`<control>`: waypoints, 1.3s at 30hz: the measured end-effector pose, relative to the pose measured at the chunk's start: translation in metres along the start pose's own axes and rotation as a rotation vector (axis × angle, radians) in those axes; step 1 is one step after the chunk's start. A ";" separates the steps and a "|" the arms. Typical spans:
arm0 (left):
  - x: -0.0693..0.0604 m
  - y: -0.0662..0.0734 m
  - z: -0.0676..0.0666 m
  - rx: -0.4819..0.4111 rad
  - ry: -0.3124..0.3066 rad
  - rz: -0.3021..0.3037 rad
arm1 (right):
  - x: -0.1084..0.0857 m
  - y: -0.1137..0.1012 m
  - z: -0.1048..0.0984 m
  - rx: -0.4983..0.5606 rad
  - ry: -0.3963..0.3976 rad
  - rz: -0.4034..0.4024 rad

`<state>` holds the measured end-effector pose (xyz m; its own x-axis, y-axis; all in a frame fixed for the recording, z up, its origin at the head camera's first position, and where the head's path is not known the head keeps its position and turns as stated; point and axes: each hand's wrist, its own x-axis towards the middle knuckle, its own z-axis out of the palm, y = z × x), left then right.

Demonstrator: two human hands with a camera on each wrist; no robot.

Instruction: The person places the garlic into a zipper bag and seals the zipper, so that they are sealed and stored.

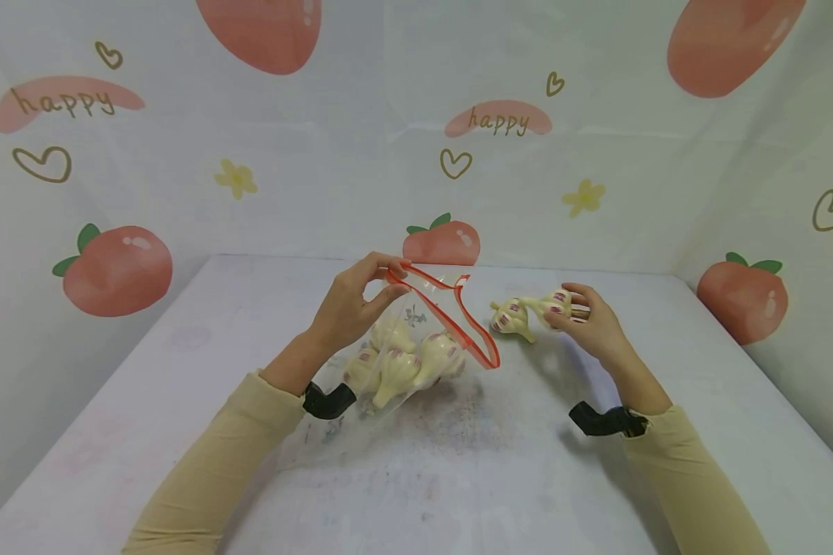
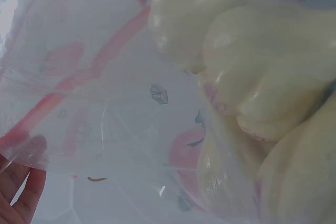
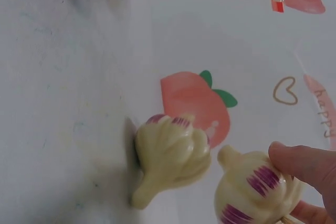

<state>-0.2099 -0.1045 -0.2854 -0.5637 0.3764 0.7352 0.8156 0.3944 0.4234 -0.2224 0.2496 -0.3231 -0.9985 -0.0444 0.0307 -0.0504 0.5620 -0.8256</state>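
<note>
The head view looks forward-down over a pale flat tabletop; left wrist's peers close through a clear, red-edged plastic bag; right wrist's — near, rolled sideways — shares head's purple-streaked, cream garlic bulb.

Both forearms extend forward, left fingers pinching, right fingers curled in a grip.

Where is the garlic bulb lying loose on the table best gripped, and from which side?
Probably round the wide body of the loose bulb, from above: it lies on its side, the thin neck pointing near and right, while the right hand and the held bulb crowd its right.
</note>
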 end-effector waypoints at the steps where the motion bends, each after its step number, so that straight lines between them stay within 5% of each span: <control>1: 0.000 0.000 0.000 0.000 0.000 0.000 | 0.000 -0.001 0.000 -0.008 -0.001 -0.005; 39: -0.001 -0.001 0.003 0.005 -0.001 0.014 | -0.022 -0.037 0.013 -0.029 -0.031 -0.151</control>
<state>-0.2101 -0.1033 -0.2882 -0.5527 0.3829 0.7402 0.8226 0.3929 0.4110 -0.1987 0.2189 -0.3008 -0.9785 -0.1553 0.1354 -0.2007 0.5704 -0.7964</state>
